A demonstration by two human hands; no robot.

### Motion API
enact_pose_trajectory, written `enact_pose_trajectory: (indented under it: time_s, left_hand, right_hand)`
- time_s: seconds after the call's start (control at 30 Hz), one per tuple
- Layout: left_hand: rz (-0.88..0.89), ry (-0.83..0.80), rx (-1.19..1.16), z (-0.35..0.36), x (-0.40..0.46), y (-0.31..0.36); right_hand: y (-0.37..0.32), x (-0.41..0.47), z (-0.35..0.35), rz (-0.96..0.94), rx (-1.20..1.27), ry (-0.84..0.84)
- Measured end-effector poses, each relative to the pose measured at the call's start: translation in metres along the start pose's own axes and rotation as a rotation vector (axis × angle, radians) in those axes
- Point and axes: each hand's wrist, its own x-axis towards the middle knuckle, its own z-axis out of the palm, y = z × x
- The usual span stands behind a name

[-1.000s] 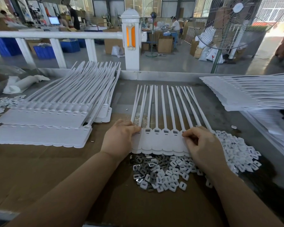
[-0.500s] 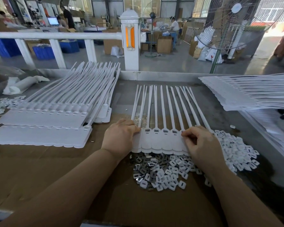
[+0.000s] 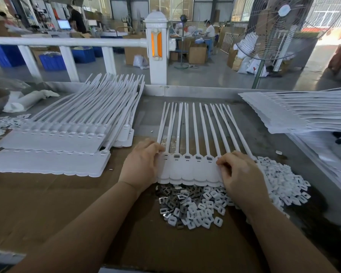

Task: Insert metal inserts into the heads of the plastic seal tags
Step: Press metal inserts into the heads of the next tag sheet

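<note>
Head view shows one joined strip of seal tags [image 3: 187, 170] lying flat on the counter [image 3: 264, 123], its flat labels toward the person and its thin tails fanned away. Five heads show clearly between the two hands, four of them with a dark, filled slot; further heads sit under the fingers, and about ten tails can be counted, some overlapping.

Left hand [image 3: 141, 166] grips the strip's left end, fingers curled over the outermost heads. Right hand [image 3: 240, 174] rests on the strip's right end with fingers bent, fingertips pinching down at a head; whether an insert sits under them cannot be told.

Just below both hands, touching the strip's near edge, lies one loose heap of metal inserts [image 3: 173, 201], too many to count, merging rightward into a heap of white plastic caps [image 3: 280, 180] that spreads beyond the right hand.

Left of the left hand, two stacked layers of tag strips [image 3: 53, 146] lie on brown cardboard [image 3: 47, 203]. Right of the right hand, well apart, is one more stack of strips [image 3: 295, 113]. Beyond the counter stand one white railing [image 3: 67, 43] and one pedestal fan [image 3: 282, 26].
</note>
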Motion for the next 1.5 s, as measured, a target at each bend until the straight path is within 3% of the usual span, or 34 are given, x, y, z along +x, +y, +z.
enact_pose_trajectory:
  time_s: [0.07, 0.2, 0.33, 0.53, 0.7, 0.93, 1.17, 1.37, 1.5]
  left_hand:
    - [-0.078, 0.011, -0.018, 0.001, 0.003, -0.002]
    - [-0.253, -0.116, -0.055, 0.003, 0.008, -0.006]
    - [-0.275, -0.154, -0.105, 0.0, 0.011, -0.01]
    - [-0.377, -0.166, -0.417, -0.006, 0.009, -0.013]
    - [-0.41, -0.192, -0.513, -0.008, 0.009, -0.013]
    - [-0.542, -0.335, -0.716, -0.016, 0.022, -0.012]
    - [-0.647, -0.36, -0.714, -0.02, 0.038, -0.008]
    - [-0.634, -0.293, -0.616, -0.011, 0.037, 0.0]
    - [-0.658, -0.236, -0.668, -0.005, 0.036, 0.001]
  right_hand:
    - [0.0, 0.0, 0.0, 0.003, 0.005, -0.001]
    - [0.0, 0.0, -0.001, 0.006, 0.016, -0.005]
    - [0.0, 0.0, 0.0, 0.008, 0.02, -0.003]
    - [0.001, 0.0, 0.0, 0.002, 0.009, 0.002]
    - [0.0, 0.0, 0.0, 0.011, 0.005, 0.003]
    - [-0.001, 0.0, -0.001, 0.024, -0.002, -0.016]
    - [-0.001, 0.0, -0.001, 0.015, -0.004, -0.016]
    - [0.0, 0.0, 0.0, 0.024, -0.001, -0.012]
    - [0.0, 0.0, 0.0, 0.025, 0.001, -0.015]
